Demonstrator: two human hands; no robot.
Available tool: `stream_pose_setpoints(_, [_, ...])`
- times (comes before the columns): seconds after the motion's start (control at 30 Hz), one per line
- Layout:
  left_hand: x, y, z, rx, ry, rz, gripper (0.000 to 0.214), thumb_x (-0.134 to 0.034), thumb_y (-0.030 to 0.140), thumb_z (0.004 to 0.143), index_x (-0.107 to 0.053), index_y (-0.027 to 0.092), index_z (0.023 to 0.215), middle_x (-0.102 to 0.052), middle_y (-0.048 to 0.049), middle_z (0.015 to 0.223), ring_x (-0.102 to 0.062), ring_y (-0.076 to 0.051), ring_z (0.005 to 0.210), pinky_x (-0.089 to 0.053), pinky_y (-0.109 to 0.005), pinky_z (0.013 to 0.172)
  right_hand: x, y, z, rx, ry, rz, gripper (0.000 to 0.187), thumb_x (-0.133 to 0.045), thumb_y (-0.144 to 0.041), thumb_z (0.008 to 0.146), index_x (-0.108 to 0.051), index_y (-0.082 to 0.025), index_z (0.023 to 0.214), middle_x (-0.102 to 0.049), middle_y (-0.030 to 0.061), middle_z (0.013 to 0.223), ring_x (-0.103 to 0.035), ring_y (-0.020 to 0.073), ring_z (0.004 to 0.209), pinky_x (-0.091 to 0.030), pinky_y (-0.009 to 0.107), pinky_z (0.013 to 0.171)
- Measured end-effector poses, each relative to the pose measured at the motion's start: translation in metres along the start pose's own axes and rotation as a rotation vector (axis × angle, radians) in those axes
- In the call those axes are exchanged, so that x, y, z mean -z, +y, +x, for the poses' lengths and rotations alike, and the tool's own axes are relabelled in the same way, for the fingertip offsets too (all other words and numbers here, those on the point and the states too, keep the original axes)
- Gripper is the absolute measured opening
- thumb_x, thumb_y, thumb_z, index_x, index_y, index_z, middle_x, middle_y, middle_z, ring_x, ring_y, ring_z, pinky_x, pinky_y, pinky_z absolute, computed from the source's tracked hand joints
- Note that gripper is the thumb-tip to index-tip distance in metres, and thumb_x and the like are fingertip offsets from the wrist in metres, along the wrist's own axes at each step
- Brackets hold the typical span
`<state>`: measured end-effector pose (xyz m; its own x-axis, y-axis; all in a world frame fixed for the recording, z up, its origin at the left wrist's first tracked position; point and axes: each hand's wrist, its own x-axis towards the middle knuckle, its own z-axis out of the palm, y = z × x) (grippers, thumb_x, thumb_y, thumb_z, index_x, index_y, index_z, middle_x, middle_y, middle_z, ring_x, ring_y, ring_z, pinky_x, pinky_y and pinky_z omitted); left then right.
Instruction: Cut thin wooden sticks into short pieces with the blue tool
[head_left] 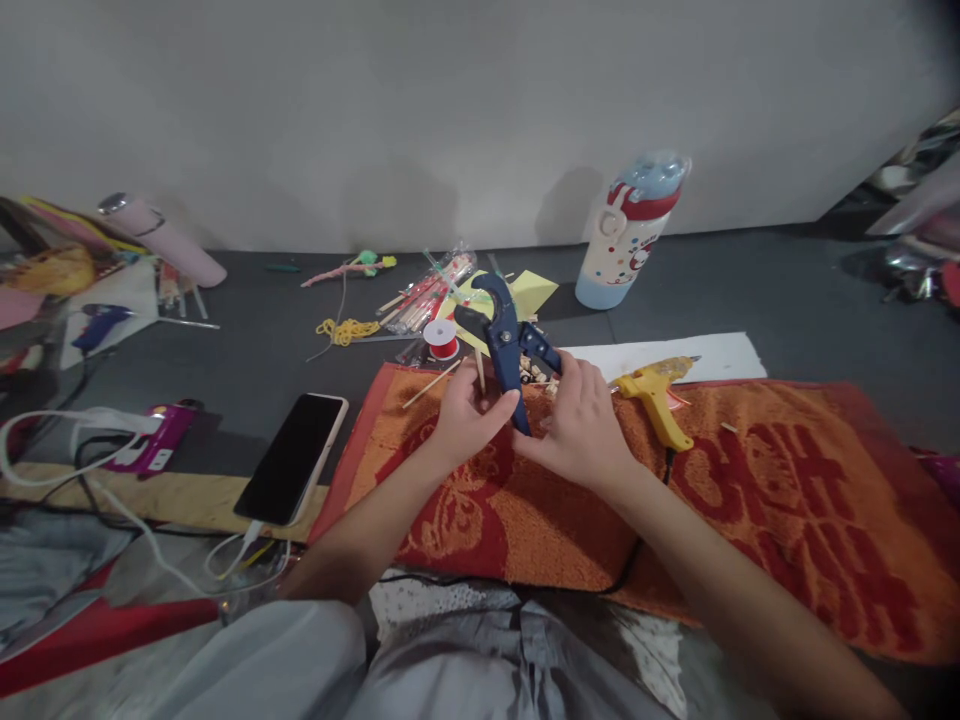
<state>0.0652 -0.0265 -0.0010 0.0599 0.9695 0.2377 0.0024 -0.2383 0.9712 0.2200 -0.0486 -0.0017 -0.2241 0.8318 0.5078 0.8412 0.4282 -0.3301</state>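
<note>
A dark blue pipe cutter (506,350) is held above the orange and red towel (555,530), its hooked jaw pointing up. My right hand (589,425) is closed around its handles. Pinched in the fingers of my left hand (466,418) is a thin wooden stick (481,368), upright beside the cutter's jaw. The left thumb reaches over to the cutter's lower handle. Small cut wooden pieces (534,370) lie behind the hands, partly hidden. One loose stick (431,385) rests across the towel's left edge.
A yellow glue gun (656,395) lies on the towel at right. Behind stand a bottle (630,235) and a red thread spool (441,341), near bagged sticks (435,290) and yellow paper (536,292). A phone (292,458) and purple power strip (154,440) are at left.
</note>
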Motion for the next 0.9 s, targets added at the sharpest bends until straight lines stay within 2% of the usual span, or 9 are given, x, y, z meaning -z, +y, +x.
stream_pose_setpoints(0.13, [0.009,-0.004,0.004,-0.025,-0.049,-0.015,0.039,-0.074,0.046,0.069,-0.059,0.017,0.089,-0.052,0.0029,0.068,-0.044,-0.007,0.057,-0.037,-0.020,0.054,0.008,0.011,-0.005,0.045,0.023,0.008,0.087,-0.058,-0.058,0.074,-0.031,-0.002,0.135,-0.052,0.0218,0.108,-0.049,0.0361,0.097,-0.043,0.053,0.086])
stream_pose_setpoints(0.3, [0.024,-0.006,0.011,-0.171,-0.003,-0.150,0.034,-0.072,0.043,0.073,-0.060,0.019,0.094,-0.060,0.0005,0.077,-0.053,-0.008,0.066,-0.042,-0.021,0.061,0.014,0.025,-0.009,0.098,0.107,-0.073,0.090,-0.058,-0.061,0.074,-0.031,-0.002,0.136,-0.050,0.0233,0.110,-0.047,0.0383,0.101,-0.039,0.057,0.088])
stream_pose_setpoints(0.4, [0.030,-0.001,0.011,-0.223,-0.029,-0.237,0.038,-0.073,0.041,0.073,-0.059,0.022,0.103,-0.062,0.0006,0.080,-0.055,-0.008,0.068,-0.045,-0.022,0.062,0.013,0.029,-0.009,0.097,0.149,-0.100,0.089,-0.056,-0.062,0.076,-0.027,-0.006,0.139,-0.048,0.0216,0.112,-0.048,0.0386,0.101,-0.038,0.059,0.089])
stream_pose_setpoints(0.67, [0.026,0.023,0.009,-0.106,-0.066,-0.385,0.040,-0.078,0.039,0.069,-0.061,0.021,0.100,-0.062,0.0024,0.074,-0.051,-0.004,0.054,-0.044,-0.020,0.052,0.013,0.031,-0.009,0.134,0.191,-0.139,0.090,-0.059,-0.059,0.074,-0.026,-0.006,0.139,-0.049,0.0217,0.110,-0.050,0.0390,0.101,-0.040,0.057,0.087])
stream_pose_setpoints(0.9, [0.026,0.028,0.011,-0.007,-0.047,-0.414,0.040,-0.078,0.041,0.067,-0.061,0.020,0.096,-0.061,0.0027,0.070,-0.049,-0.004,0.052,-0.044,-0.018,0.049,0.010,0.031,-0.012,0.138,0.184,-0.109,0.086,-0.055,-0.059,0.077,-0.027,-0.007,0.139,-0.049,0.0218,0.111,-0.050,0.0385,0.101,-0.040,0.058,0.087])
